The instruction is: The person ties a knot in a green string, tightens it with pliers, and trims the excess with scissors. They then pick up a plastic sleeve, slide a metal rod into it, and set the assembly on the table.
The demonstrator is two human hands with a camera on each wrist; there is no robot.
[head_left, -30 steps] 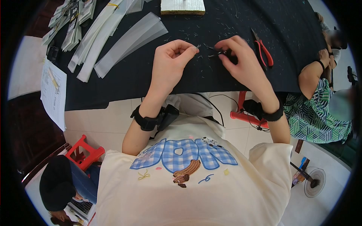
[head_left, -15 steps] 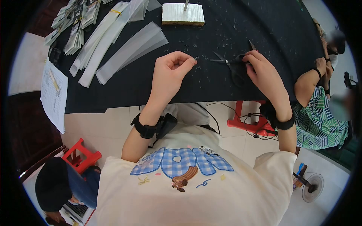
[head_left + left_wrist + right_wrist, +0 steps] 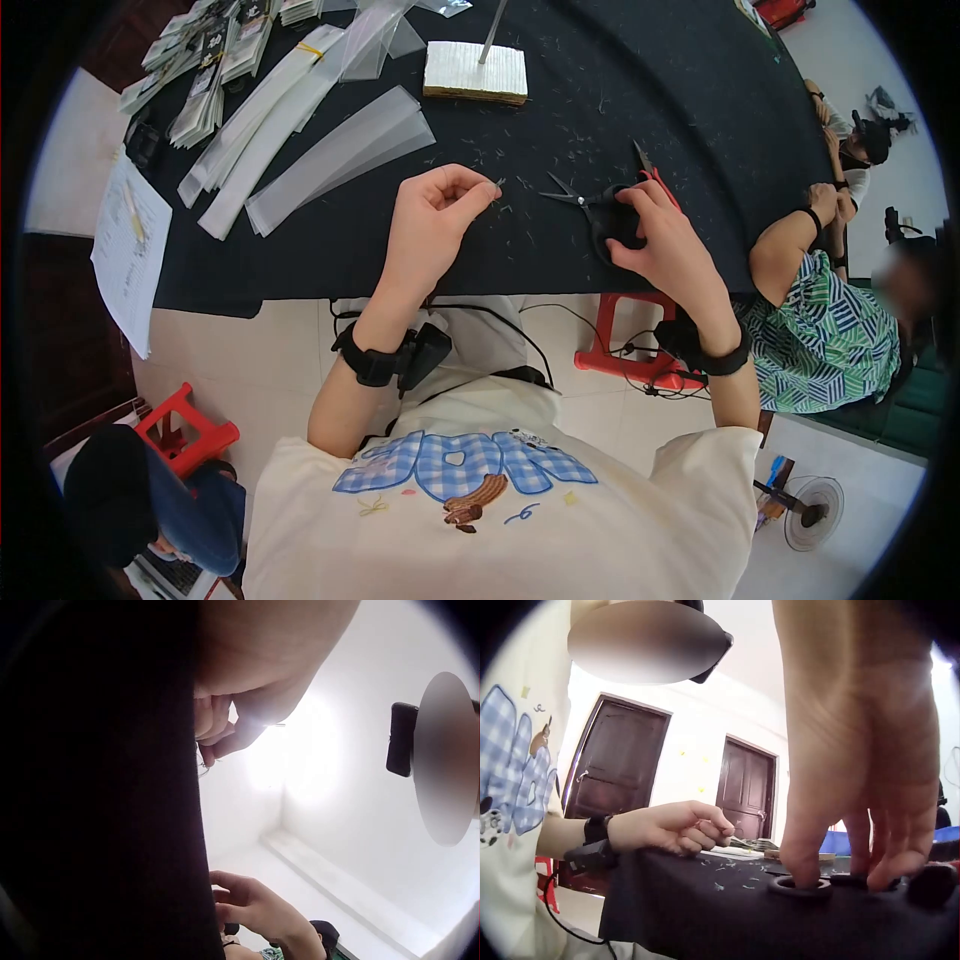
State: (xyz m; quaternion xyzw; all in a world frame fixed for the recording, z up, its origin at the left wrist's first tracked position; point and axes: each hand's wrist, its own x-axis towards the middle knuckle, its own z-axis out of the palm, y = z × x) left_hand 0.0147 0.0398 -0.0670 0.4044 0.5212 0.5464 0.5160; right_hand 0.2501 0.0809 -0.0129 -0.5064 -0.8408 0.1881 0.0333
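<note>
One pair of black scissors lies on the worktop, right of its middle and close to its near edge, blades parted and tips turned left. Your right hand is loosely spread over the handles: thumb tip dipped into one ring, fingertips down at the other, nothing wrapped round them. Your left hand pinches a tiny thin piece between thumb and forefinger, well apart from the blades; it is too small to tell what it is. To manage both hands well, seat thumb and fingers squarely in the rings before taking any weight, and mind the parted tips near your left fingertips. Pinch lightly but firmly, since so slight a piece would probably vanish among the clippings scattered over the worktop. Watch the red-handled pliers just beyond your right fingers, which could snag a lift. Toward the far edge a pale block bears a thin rod; clear plastic sleeves lie toward the left edge.
</note>
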